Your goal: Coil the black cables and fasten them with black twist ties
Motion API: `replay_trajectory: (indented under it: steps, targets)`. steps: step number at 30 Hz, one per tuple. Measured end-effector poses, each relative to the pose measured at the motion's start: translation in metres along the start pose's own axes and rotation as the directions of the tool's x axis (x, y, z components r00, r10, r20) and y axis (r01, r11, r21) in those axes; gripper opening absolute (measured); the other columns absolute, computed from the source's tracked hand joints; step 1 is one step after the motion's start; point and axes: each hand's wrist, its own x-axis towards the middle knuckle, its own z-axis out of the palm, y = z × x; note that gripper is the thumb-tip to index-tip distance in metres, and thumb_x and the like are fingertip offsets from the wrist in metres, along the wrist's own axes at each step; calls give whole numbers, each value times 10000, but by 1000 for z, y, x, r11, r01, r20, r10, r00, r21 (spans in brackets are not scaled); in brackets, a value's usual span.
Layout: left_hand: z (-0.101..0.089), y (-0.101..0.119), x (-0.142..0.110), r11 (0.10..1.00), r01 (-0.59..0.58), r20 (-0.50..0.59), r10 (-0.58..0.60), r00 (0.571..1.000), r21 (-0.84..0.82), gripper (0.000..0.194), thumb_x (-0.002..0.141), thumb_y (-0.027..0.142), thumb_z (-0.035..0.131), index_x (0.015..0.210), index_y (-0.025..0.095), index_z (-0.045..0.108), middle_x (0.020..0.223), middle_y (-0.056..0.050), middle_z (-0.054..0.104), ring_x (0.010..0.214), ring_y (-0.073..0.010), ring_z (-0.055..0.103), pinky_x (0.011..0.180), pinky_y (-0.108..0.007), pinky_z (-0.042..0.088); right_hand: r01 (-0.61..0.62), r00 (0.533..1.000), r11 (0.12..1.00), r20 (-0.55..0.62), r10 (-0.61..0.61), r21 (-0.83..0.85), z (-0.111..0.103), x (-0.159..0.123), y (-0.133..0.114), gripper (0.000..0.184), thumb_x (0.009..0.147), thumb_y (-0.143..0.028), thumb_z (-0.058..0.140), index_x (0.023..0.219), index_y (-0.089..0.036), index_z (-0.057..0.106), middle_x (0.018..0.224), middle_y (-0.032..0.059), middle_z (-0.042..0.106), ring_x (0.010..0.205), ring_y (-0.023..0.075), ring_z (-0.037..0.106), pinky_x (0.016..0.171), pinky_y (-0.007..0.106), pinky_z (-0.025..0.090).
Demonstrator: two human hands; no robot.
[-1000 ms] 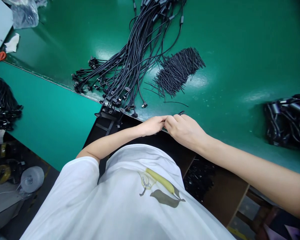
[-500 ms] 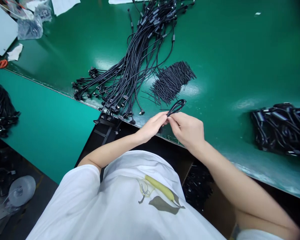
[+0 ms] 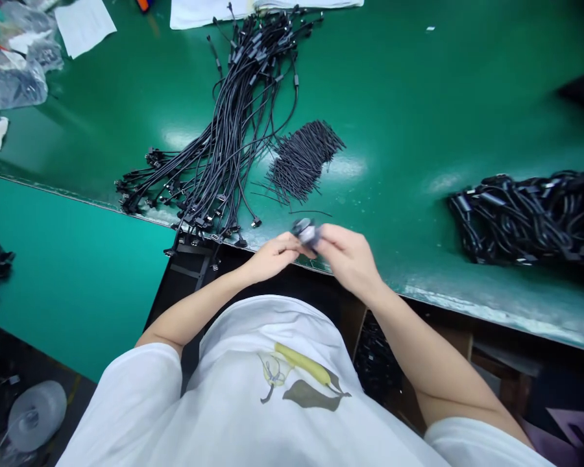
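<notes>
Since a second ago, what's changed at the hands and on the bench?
The small black cable, which showed as an open loop above the fingers half a second ago, is now a blurred bunch pinched between the left hand and right hand. Both hands kept hold at the bench edge. The straight cables, short ties and coiled pile lie unchanged.

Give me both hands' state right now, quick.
Left hand: closed, pinching the small blurred black cable bundle.
Right hand: closed on the same bundle from the other side.
</notes>
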Motion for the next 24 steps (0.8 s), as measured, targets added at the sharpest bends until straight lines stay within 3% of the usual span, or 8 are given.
replay_trajectory:
  steps: [3, 6, 9, 13, 16, 19, 22, 24]
  targets:
    - [-5, -10, 7, 985, 4, -48, -13, 999, -171, 263, 861, 358, 617, 973, 165, 756, 981, -73, 636, 995, -197, 567, 996, -350, 400, 338, 940, 794, 138, -312, -505, 3, -6, -14, 274, 967, -228, 451, 734, -180, 588, 686, 26, 590, 629, 133, 472, 597, 285, 296]
    - [-15, -2, 6, 944, 83, -108, -123, 987, -318, 385, 884, 401, 583, 1155, 164, 720, 936, -68, 642, 869, -167, 558, 901, -329, 430, 377, 912, 584, 179, -369, -719, 6, -8, -13, 256, 941, -159, 472, 717, -175, 595, 666, 33, 597, 594, 137, 450, 574, 314, 245]
    - [-21, 16, -2, 957, 63, -131, -104, 986, -284, 392, 884, 438, 589, 1137, 177, 734, 886, -47, 620, 774, -141, 517, 827, -304, 432, 297, 954, 715, 160, -255, -633, 1, -2, 0, 258, 956, -209, 455, 755, -177, 613, 705, 38, 630, 618, 141, 500, 576, 291, 264]
    - [-12, 24, -8, 996, -17, -6, 17, 1000, -87, 330, 903, 434, 570, 910, 170, 768, 890, -52, 641, 878, -168, 564, 900, -309, 425, 82, 992, 946, 115, -48, -313, -12, 5, 12, 271, 955, -281, 450, 733, -192, 578, 680, 7, 611, 628, 134, 537, 594, 247, 334]
    - [-2, 12, -2, 993, 105, 60, -102, 993, -46, 317, 904, 394, 559, 858, 144, 748, 799, -34, 629, 788, -148, 544, 831, -289, 435, 50, 997, 956, 63, -34, -290, -9, -1, 5, 280, 945, -304, 467, 695, -196, 532, 650, 4, 571, 615, 135, 511, 594, 248, 337]
    - [-4, 6, 3, 955, 226, -43, -238, 970, -190, 349, 919, 385, 519, 992, 124, 739, 716, -14, 595, 667, -118, 477, 699, -260, 412, 144, 979, 954, 176, -99, -264, 2, -12, -1, 306, 962, -316, 445, 697, -192, 534, 660, 13, 576, 623, 139, 513, 608, 248, 348]
    - [-10, 18, 1, 944, 133, -40, -152, 988, -303, 423, 917, 461, 512, 1037, 126, 741, 704, -16, 579, 614, -106, 439, 630, -252, 381, 90, 969, 980, 244, -45, -177, 5, -14, 2, 319, 961, -323, 438, 693, -189, 548, 658, 13, 585, 624, 141, 529, 602, 244, 354]
    - [-8, 27, -4, 973, 86, 66, -73, 995, -214, 422, 902, 497, 544, 915, 137, 762, 775, -48, 627, 701, -128, 512, 705, -269, 419, -17, 987, 992, 157, 36, -125, -1, -10, 7, 326, 949, -349, 457, 680, -187, 546, 636, 4, 558, 609, 136, 512, 593, 243, 351]
